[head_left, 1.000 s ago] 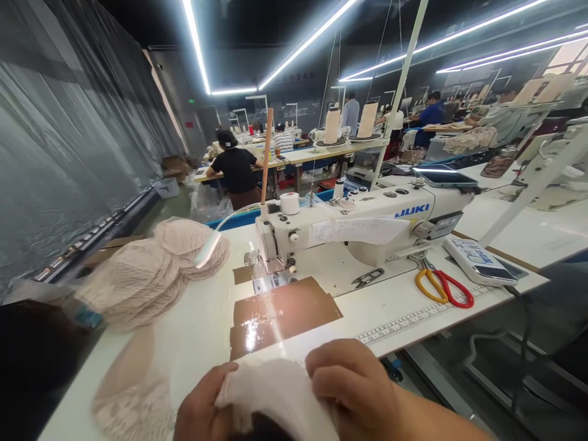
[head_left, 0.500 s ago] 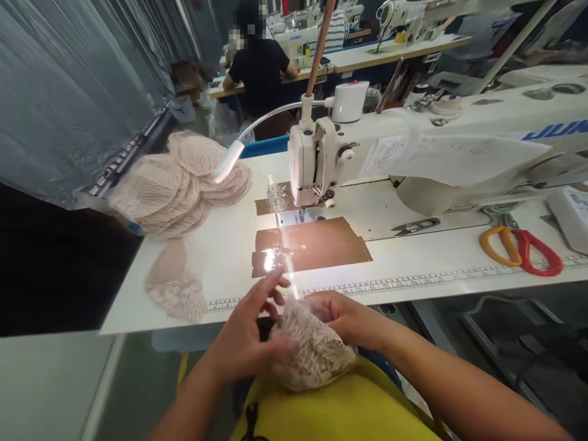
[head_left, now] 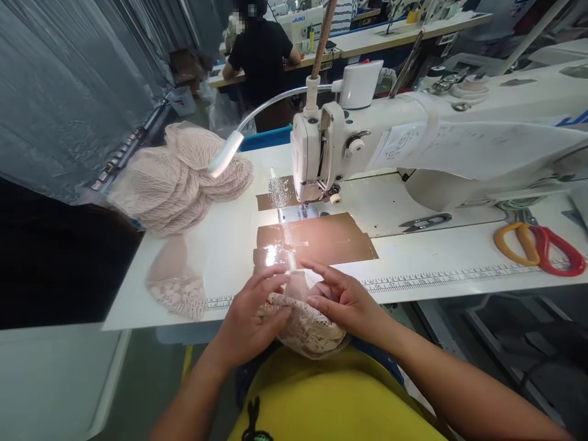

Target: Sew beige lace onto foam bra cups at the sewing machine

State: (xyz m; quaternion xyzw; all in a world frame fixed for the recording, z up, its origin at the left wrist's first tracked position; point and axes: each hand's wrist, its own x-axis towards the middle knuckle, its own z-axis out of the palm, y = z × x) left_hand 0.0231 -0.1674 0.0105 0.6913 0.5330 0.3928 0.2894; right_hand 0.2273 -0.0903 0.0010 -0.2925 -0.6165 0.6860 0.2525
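A beige lace fabric piece point(head_left: 312, 327), cup-shaped with a sheer part on top, is held at the table's front edge, just above my lap. My left hand point(head_left: 260, 306) pinches its left side, the thumb pressed on the lace edge. On the opposite side my right hand point(head_left: 342, 300) grips the piece between thumb and fingers. Beyond both hands stands the white sewing machine point(head_left: 312, 147), its needle area lit, with brown tape point(head_left: 321, 239) stuck on the bed before it. Some of the fabric is hidden behind my fingers.
At the left lies a stack of beige lace pieces point(head_left: 156, 184), with a single lace piece point(head_left: 177, 282) nearer me. Scissors point(head_left: 537, 248) and thread snips point(head_left: 427, 222) lie to the right. A bendable lamp point(head_left: 227, 153) arches over the table. A person point(head_left: 261, 58) sits farther back.
Both hands have raised the lace piece up and forward to the table edge, and its sheer part now shows between them. My view has shifted slightly left.
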